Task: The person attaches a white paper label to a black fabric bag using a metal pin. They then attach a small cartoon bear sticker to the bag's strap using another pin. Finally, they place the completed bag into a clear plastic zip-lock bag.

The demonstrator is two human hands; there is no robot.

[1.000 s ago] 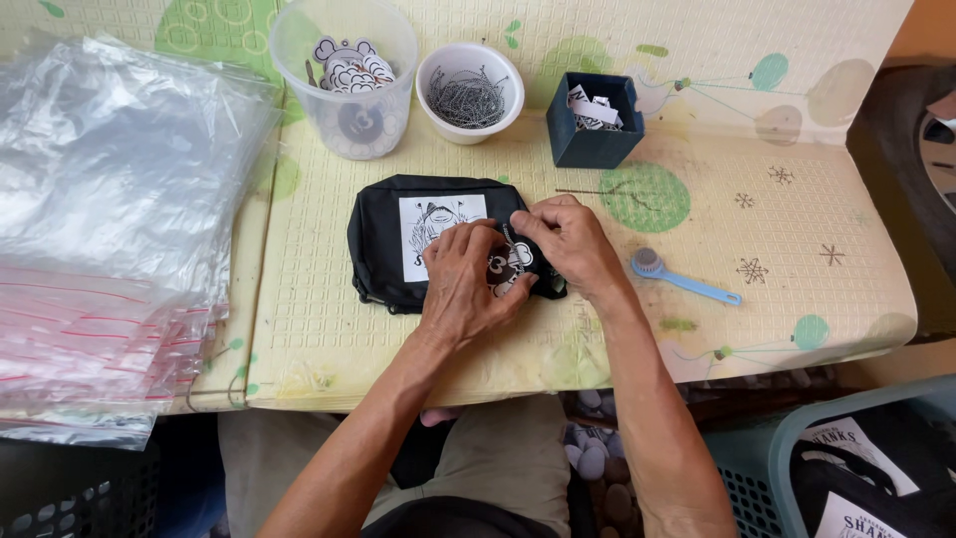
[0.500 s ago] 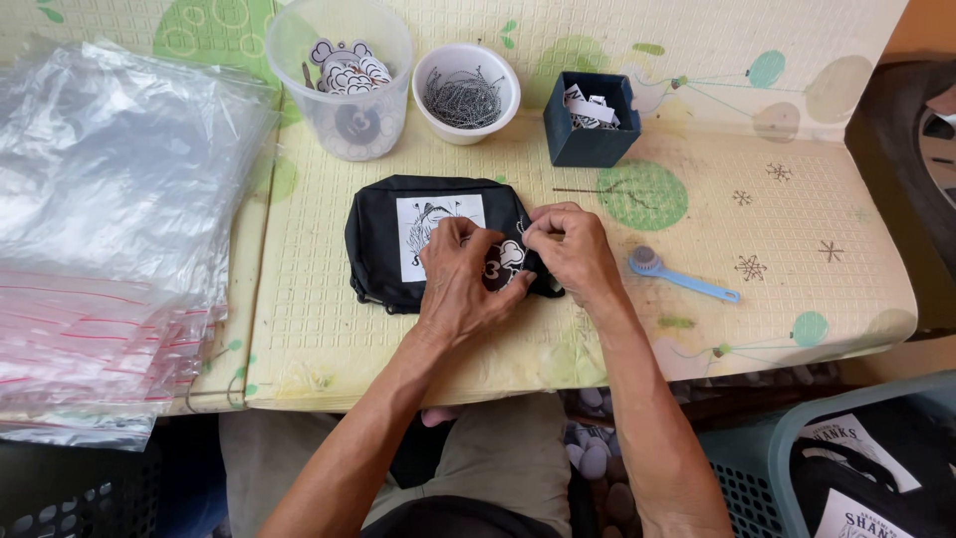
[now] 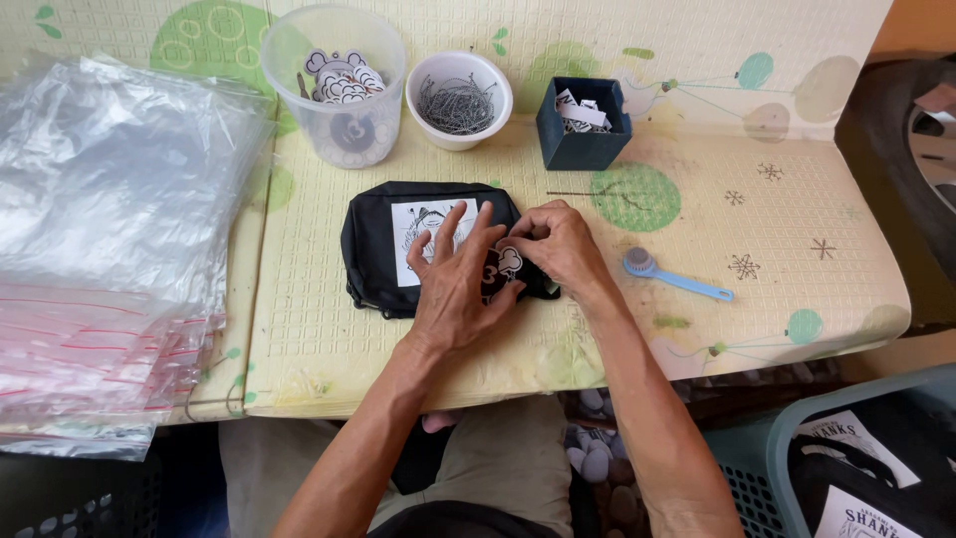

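A black pouch (image 3: 373, 249) with a white printed patch (image 3: 410, 224) lies on the pale patterned mat (image 3: 697, 199). My left hand (image 3: 456, 284) rests flat on its right half with fingers spread. My right hand (image 3: 558, 242) pinches a small black-and-white cloud-shaped charm (image 3: 503, 264) at the pouch's right end. The two hands touch at the charm.
A clear cup of similar charms (image 3: 339, 85), a white bowl of metal rings (image 3: 458, 98) and a dark blue box of tags (image 3: 583, 122) stand behind. A stack of clear bags (image 3: 105, 249) lies left. A blue brush (image 3: 672, 276) lies right. A teal basket (image 3: 846, 468) sits lower right.
My left hand has opened from a curled grip to flat, spread fingers on the pouch. The charm is now more exposed between the hands.
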